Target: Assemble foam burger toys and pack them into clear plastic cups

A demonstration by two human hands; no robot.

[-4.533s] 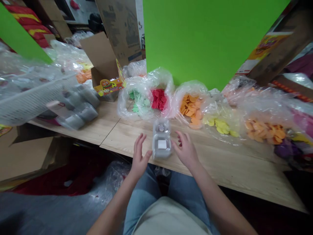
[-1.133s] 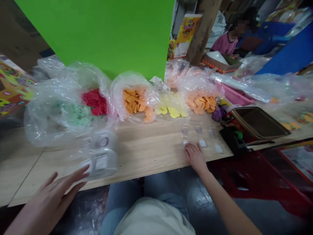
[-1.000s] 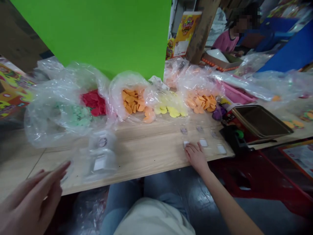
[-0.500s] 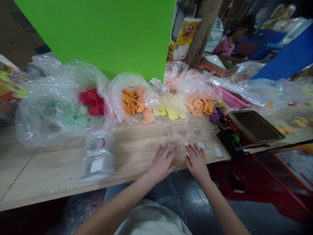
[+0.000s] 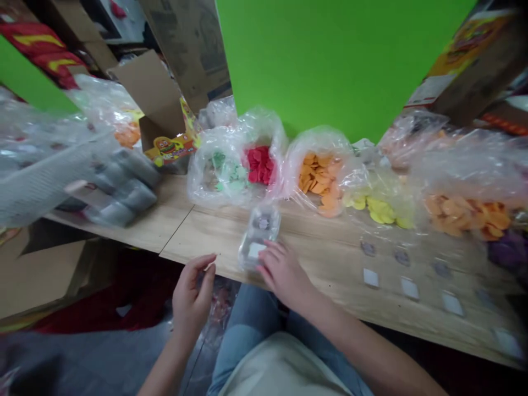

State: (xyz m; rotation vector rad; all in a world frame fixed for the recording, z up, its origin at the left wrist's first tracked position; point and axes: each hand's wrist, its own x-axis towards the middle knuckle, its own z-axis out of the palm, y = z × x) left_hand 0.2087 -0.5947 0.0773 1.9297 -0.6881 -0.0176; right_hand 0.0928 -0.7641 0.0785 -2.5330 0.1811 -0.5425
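Now right hand (image 5: 286,276) touches clear plastic container (image 5: 256,236); I cannot tell grip. Left hand (image 5: 190,300) loosely curled, nothing visible inside. I'd pinch lightly, avoid crushing.

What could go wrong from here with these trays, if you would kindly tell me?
The stack of clear trays sits near the table's front edge, so a nudge from the right hand, whose fingers lie over it, might push it off. The row of trays farther right also reaches close to that edge, and could be knocked. The bag of orange pieces lies open, so some might spill.
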